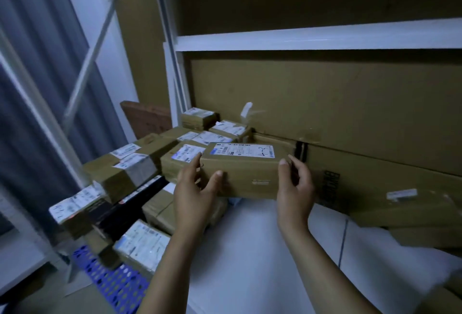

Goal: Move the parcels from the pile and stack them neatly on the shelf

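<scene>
I hold a long brown cardboard parcel (246,171) with a white shipping label marked "4-3" on top. My left hand (195,188) grips its left end, thumb on the front face. My right hand (295,186) grips its right end, fingers curled behind it. The parcel is level, just above the white shelf board (250,251). Several labelled parcels (185,156) stand packed together on the shelf directly to its left and behind it.
A large flat cardboard box (350,181) lies along the back of the shelf at right. A white shelf beam (312,38) runs overhead. More parcels (142,246) sit lower left above a blue perforated crate (117,286). Grey curtain (37,51) hangs at left.
</scene>
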